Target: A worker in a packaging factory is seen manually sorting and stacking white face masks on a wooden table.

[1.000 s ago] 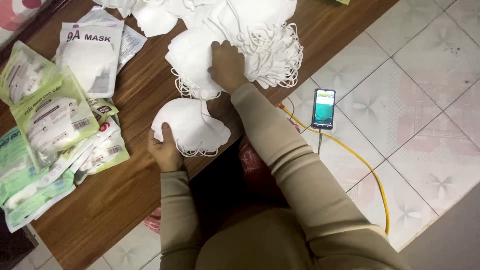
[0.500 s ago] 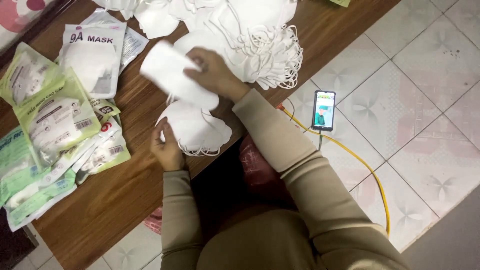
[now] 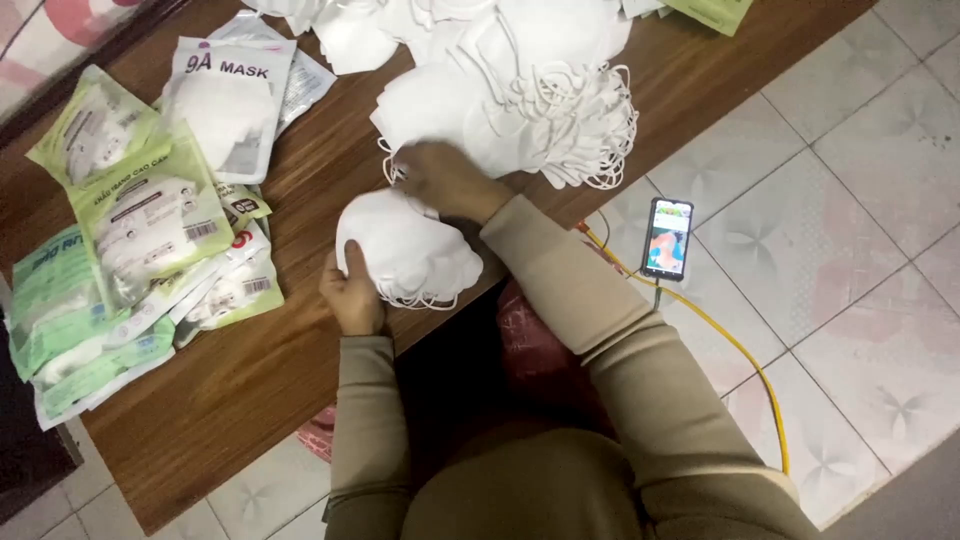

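Hands meet over a small stack of white masks [image 3: 410, 250] near the worktop's [image 3: 250, 380] front edge. Left hand [image 3: 352, 292] grips the stack's left rim, fingers curled closed on it. Right hand [image 3: 445, 180] lies flat on the stack's far side, palm down; whether it pinches anything I cannot tell. Just beyond it sprawls the big loose mask pile [image 3: 520, 110], nearer the right hand; packaged masks [image 3: 150, 220] lie to the left.

Single head view, looking steeply down from above the person, fairly near; desk [image 3: 300, 340] upper left, tiled floor [image 3: 860, 200] right, own arms below
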